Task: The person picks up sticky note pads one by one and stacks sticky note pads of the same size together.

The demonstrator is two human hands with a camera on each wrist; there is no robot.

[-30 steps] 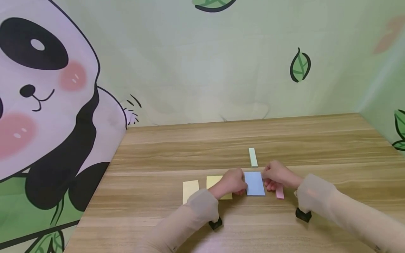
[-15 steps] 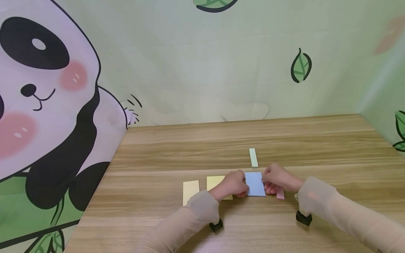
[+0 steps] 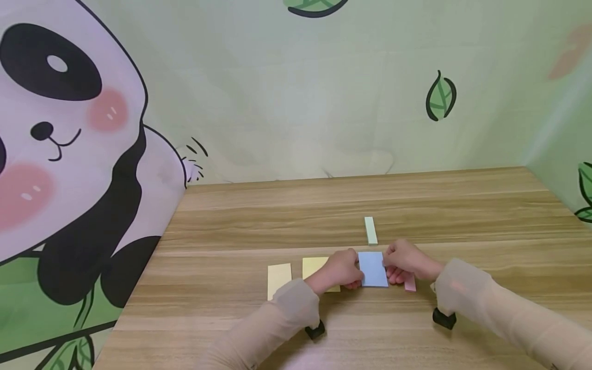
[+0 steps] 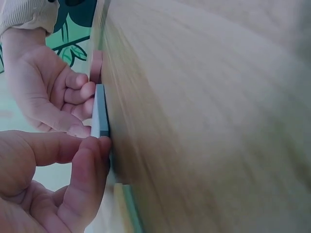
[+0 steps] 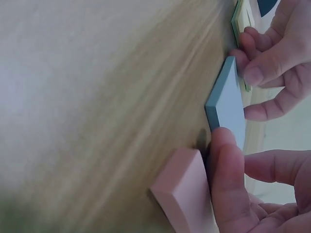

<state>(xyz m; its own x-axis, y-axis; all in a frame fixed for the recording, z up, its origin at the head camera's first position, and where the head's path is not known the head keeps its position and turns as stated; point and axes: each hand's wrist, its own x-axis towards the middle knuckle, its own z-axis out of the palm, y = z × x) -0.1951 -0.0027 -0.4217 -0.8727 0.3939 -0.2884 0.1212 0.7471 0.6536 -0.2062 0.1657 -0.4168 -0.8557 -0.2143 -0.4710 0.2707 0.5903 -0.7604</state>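
One blue pad [image 3: 373,270] is pinched at opposite edges, held between the left hand [image 3: 339,268] and the right hand [image 3: 408,260].

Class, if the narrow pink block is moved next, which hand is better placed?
Probably the right hand: it sits close to the pink block, while the left hand is beyond the flat blue rectangular block.

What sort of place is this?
Possibly a decorated indoor corner for tabletop activities: the signs are a creased pale-green backdrop, a large cartoon panda, and a brown wood-grain table with a light-blue rectangular pad.
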